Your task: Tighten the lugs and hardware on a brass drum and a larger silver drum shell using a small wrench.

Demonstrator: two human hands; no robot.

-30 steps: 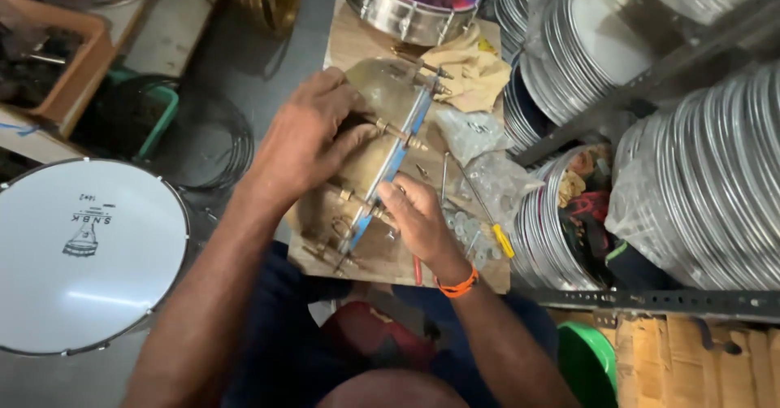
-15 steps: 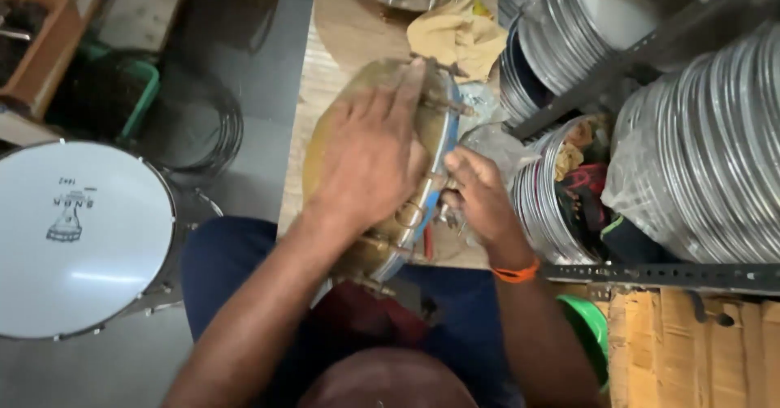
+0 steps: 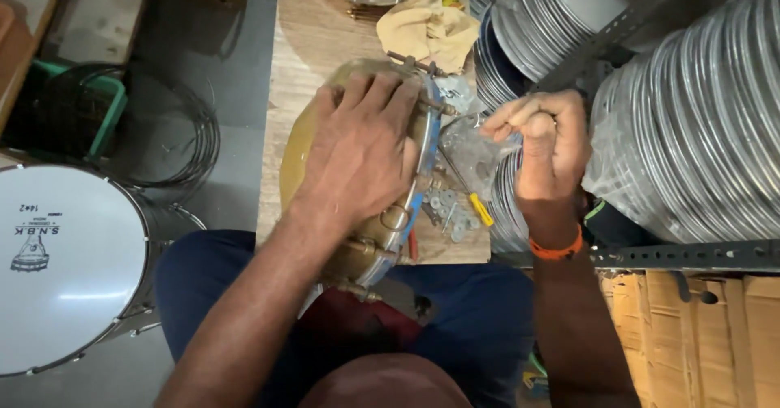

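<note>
Stacked metal hoops (image 3: 699,132) fill the right of the frame; a white drum (image 3: 65,266) sits lower left. At centre, the left hand (image 3: 361,152) lies flat, fingers spread, on the brass drum shell (image 3: 296,152). The right hand (image 3: 540,136), clear of it, pinches a small item.

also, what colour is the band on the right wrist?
Orange: the wristband sits just below the right hand, clearest in the head view.

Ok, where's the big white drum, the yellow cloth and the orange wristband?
white drum (image 3: 69,270), head view, on its flat white skin.
yellow cloth (image 3: 426,26), head view, on its crumpled middle.
orange wristband (image 3: 557,251), head view, on the band round the right wrist.
</note>
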